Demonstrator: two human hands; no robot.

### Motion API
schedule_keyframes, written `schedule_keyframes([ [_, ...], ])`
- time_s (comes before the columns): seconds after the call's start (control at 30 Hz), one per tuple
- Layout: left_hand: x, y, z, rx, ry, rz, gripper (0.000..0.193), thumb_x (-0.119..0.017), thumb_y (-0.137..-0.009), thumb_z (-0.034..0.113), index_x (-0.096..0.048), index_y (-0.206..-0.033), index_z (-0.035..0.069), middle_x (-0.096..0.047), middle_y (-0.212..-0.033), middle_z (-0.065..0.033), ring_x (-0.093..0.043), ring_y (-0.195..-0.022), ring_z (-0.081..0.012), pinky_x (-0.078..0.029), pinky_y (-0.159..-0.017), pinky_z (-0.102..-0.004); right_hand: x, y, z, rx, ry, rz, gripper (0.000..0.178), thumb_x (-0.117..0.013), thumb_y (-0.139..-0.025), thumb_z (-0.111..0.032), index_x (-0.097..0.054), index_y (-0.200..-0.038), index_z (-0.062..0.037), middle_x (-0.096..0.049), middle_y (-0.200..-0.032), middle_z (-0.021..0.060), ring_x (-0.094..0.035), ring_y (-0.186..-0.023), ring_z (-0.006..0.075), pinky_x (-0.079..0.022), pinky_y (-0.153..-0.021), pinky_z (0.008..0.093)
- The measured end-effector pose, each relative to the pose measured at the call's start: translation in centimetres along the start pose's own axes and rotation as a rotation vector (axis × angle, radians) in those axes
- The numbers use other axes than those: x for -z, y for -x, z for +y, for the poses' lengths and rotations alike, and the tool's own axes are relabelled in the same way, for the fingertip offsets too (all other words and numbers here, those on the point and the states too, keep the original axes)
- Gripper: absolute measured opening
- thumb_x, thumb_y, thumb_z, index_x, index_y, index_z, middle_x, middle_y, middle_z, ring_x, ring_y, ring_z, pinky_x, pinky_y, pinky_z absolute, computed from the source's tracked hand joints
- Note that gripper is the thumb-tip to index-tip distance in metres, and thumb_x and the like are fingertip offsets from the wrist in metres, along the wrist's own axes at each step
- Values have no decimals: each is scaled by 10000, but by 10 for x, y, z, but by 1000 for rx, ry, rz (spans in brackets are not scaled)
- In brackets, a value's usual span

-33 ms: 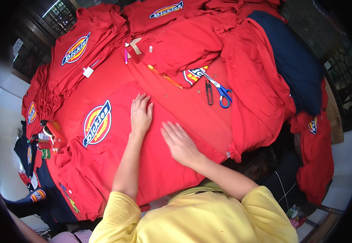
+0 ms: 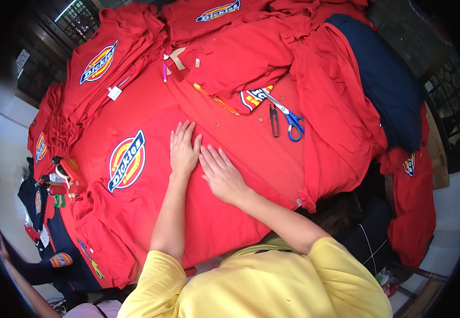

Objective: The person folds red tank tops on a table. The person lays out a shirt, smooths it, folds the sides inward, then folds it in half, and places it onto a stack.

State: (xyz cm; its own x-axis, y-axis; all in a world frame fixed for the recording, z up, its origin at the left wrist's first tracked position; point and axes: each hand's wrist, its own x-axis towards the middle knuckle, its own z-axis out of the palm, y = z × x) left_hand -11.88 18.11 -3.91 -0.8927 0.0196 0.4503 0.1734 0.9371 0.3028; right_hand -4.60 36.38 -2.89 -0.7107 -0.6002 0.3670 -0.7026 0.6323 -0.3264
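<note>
Head: flat red printed garment [image 2: 211,217]

My left hand [image 2: 185,150] lies flat, palm down; my right hand [image 2: 222,177] slants toward it, just beside.

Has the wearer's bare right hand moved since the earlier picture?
Yes: judged against the blue-handled metal scissors, the bare right hand has shifted leftward and slightly away from the body, toward the bare left hand.
</note>
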Motion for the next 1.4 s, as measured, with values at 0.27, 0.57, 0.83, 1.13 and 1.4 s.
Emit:
schedule_keyframes([
  [0.27,-4,-4,3,239,-242,-256,766,-470,-929,548,-285,-1512,87,-251,-1585,-59,-176,-1475,-239,-106,-1202,-449,34,76,4,-89,4,-162,688,-605,-887,-389,-426,-1385,50,-371,-1484,223,-286,-1424,347,-198,-1180,464],
  [0.57,19,18,-11,200,107,-176,636,-553,-941,415,-394,-1461,85,-324,-1550,-99,-229,-1459,-267,-147,-1196,-447,99,225,28,-214,-221,-94,441,-609,-839,-22,-543,-1266,64,-509,-1356,227,-479,-1281,362,-400,-1064,428],
  [0.83,117,243,10,353,-368,-127,486,-582,-940,282,-496,-1401,155,-391,-1501,-101,-302,-1414,-329,-207,-1145,-551,104,190,45,-461,-272,124,262,-564,-892,6,-613,-1148,31,-626,-1040,204,-627,-977,361,-508,-850,405],
  [1.13,171,361,5,772,-630,263,483,-647,-904,316,-538,-1315,88,-480,-1356,-147,-428,-1274,-351,-326,-1050,-501,105,149,55,-533,-45,-259,202,-714,-811,-185,-600,-869,-29,-616,-891,175,-607,-883,379,-477,-756,474],
  [1.4,119,459,-22,1291,284,1030,459,-690,-902,348,-522,-1169,15,-559,-1125,-63,-529,-1015,-216,-433,-884,-397,73,95,50,-480,-141,-224,346,-707,-844,-338,-620,-878,-5,-650,-833,183,-627,-812,371,-487,-734,439],
])
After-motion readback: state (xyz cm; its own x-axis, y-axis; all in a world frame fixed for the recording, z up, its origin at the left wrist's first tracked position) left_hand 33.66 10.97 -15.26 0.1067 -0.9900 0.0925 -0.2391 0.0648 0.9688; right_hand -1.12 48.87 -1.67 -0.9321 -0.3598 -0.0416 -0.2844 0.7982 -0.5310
